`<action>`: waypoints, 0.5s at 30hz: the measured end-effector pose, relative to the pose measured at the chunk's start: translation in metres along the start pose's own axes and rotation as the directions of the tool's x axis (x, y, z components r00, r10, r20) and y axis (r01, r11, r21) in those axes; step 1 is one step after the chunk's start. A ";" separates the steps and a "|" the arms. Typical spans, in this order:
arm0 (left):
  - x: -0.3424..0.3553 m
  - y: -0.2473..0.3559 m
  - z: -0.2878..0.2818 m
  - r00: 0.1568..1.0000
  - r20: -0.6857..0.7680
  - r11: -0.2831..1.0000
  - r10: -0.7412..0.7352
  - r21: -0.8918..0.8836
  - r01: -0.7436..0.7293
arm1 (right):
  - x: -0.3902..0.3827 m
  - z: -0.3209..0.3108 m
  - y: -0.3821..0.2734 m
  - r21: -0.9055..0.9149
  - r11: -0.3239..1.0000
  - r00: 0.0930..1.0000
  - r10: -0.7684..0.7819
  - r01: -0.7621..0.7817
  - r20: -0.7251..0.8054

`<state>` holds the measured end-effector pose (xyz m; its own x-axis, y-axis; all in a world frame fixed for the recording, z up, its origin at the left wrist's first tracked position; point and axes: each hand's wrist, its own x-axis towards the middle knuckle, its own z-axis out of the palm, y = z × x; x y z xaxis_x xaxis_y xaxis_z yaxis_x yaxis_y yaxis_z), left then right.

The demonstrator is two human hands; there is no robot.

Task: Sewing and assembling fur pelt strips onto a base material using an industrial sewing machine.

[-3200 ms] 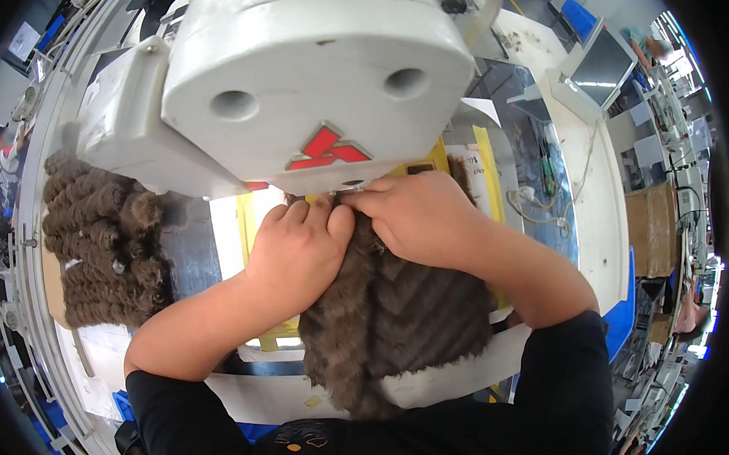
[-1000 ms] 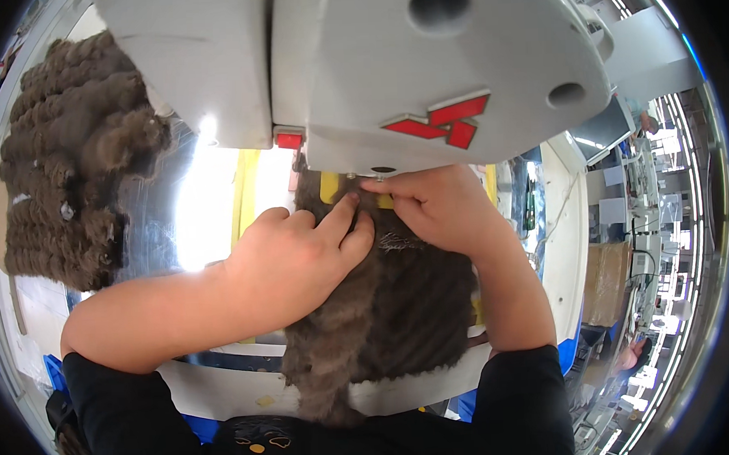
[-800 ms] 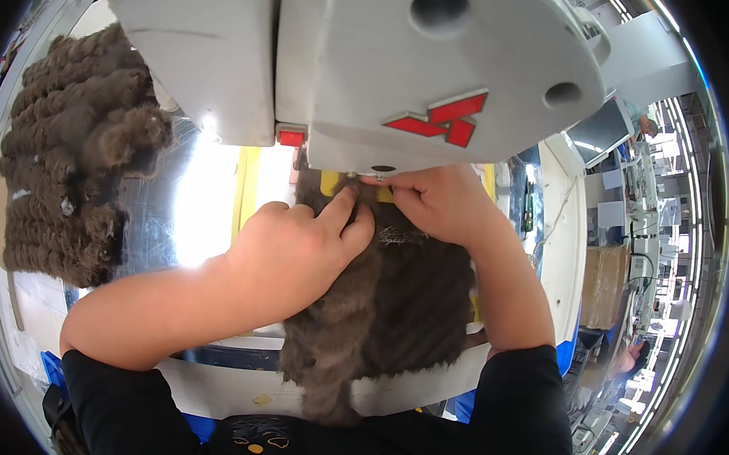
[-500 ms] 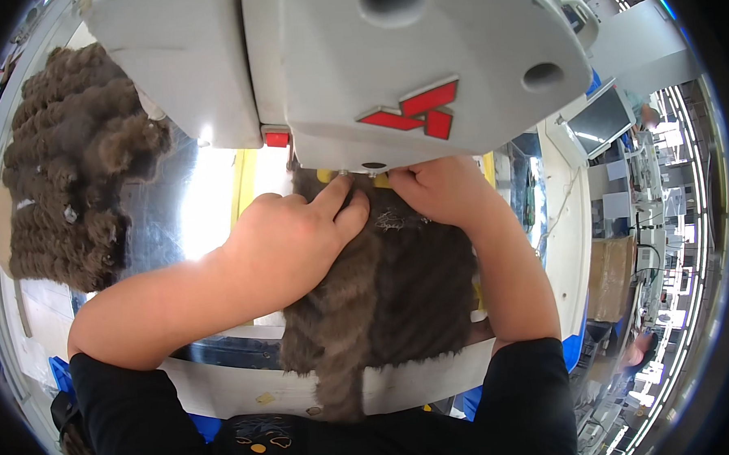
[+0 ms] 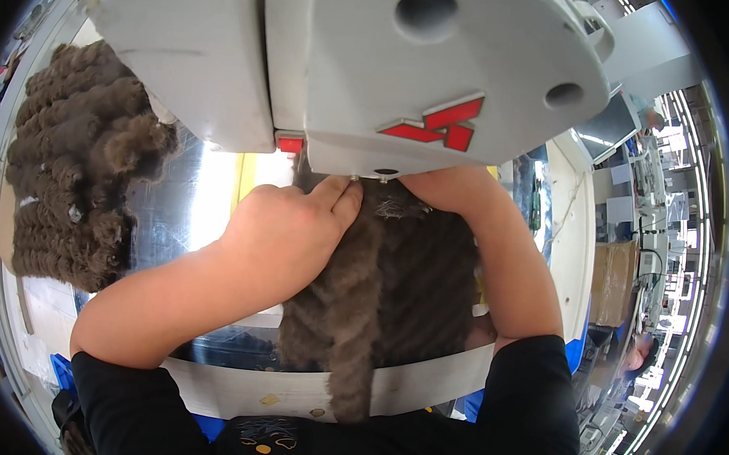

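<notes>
A brown fur piece (image 5: 428,286) lies under the grey-white head of a sewing machine (image 5: 350,82). It has a lighter fluffy strip along its left part, which hangs over the table's front edge. My left hand (image 5: 291,227) is closed, its fingers pressed together on the fur just below the machine head. To the right, my right hand (image 5: 452,189) reaches in at the far edge of the fur; the machine head hides its fingertips. Pale loose threads (image 5: 400,208) lie on the fur between the hands. What is under the machine head is hidden.
A large ridged brown fur piece (image 5: 73,175) lies at the far left. Shiny metal (image 5: 157,220) covers part of the worktable, with a yellow strip (image 5: 248,171) near the machine. A screen (image 5: 612,127) and a cardboard box (image 5: 611,282) stand to the right. Other people sit beyond.
My left fingers have drawn together. My right hand has slid further behind the machine head, hiding its fingers. The machine and fur have shifted slightly in view.
</notes>
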<state>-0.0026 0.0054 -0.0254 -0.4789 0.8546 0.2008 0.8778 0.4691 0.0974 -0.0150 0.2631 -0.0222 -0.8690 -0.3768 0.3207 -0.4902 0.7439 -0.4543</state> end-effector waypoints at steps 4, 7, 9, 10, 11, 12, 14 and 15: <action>-0.004 -0.004 -0.001 1.000 0.019 1.000 -0.023 0.010 0.023 | 0.004 0.005 0.000 -0.003 0.999 0.999 -0.034 0.034 -0.012; -0.005 -0.004 -0.005 0.999 0.031 1.000 -0.028 0.015 0.027 | 0.006 0.004 -0.003 -0.027 0.998 0.997 -0.065 0.064 -0.030; -0.004 -0.005 -0.006 0.999 0.043 1.000 -0.020 0.019 0.019 | 0.005 0.004 -0.002 -0.035 0.997 0.997 -0.068 0.066 -0.047; -0.003 -0.006 -0.007 0.998 0.063 1.000 -0.028 0.011 0.027 | 0.003 0.004 -0.001 -0.008 1.000 1.000 -0.001 0.001 0.000; -0.002 -0.006 -0.009 0.996 0.083 0.999 -0.033 0.004 0.033 | 0.001 0.004 0.000 0.017 0.998 0.997 0.065 -0.066 0.047; -0.001 -0.006 -0.011 0.996 0.091 1.000 -0.017 0.009 0.017 | 0.000 0.001 -0.002 0.020 0.997 0.997 0.077 -0.077 0.033; 0.000 -0.006 -0.016 0.980 0.184 0.985 -0.073 -0.140 0.100 | 0.001 -0.010 -0.011 -0.054 0.981 0.953 0.195 -0.187 0.233; 0.001 -0.007 -0.017 0.980 0.190 0.988 -0.055 -0.134 0.081 | -0.002 -0.016 -0.015 -0.052 0.978 0.954 0.207 -0.201 0.215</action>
<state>-0.0087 -0.0009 -0.0096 -0.5195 0.8545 0.0062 0.8297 0.5027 0.2426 -0.0050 0.2612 -0.0029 -0.9454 -0.3243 0.0329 -0.3015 0.8319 -0.4658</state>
